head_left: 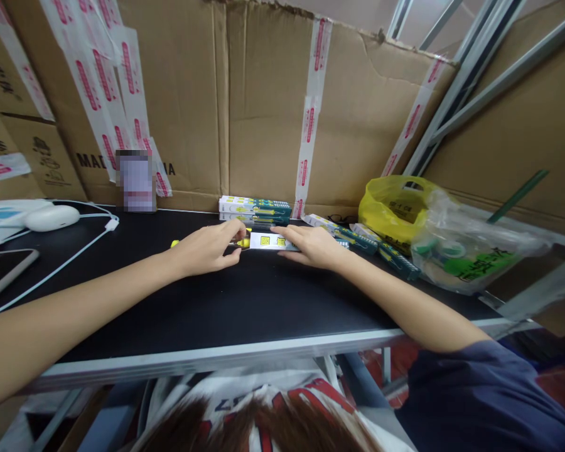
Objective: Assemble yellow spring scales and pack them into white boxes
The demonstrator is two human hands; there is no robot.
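My left hand (211, 246) is closed, thumb and fingers bent around a slim yellow-ended tool (247, 242). A yellow tip (174, 243) shows behind the wrist; whether it belongs to the same tool I cannot tell. The tool's near end meets the left end of a long narrow white box (260, 240) with yellow print. Over that box lies my right hand (313, 245), its fingers and thumb gripping it from both sides against the black tabletop (245, 307). Just behind both hands sits a stack of similar white and green boxes (254, 207).
More narrow boxes (370, 242) lie to the right, by a yellow plastic bag (374, 204) and a clear bag (480, 251) with a green straw. White chargers and cables (51, 218) and a phone (4, 276) are left. A cardboard wall (263, 107) stands behind; a blurred-out upright device (138, 182) leans there.
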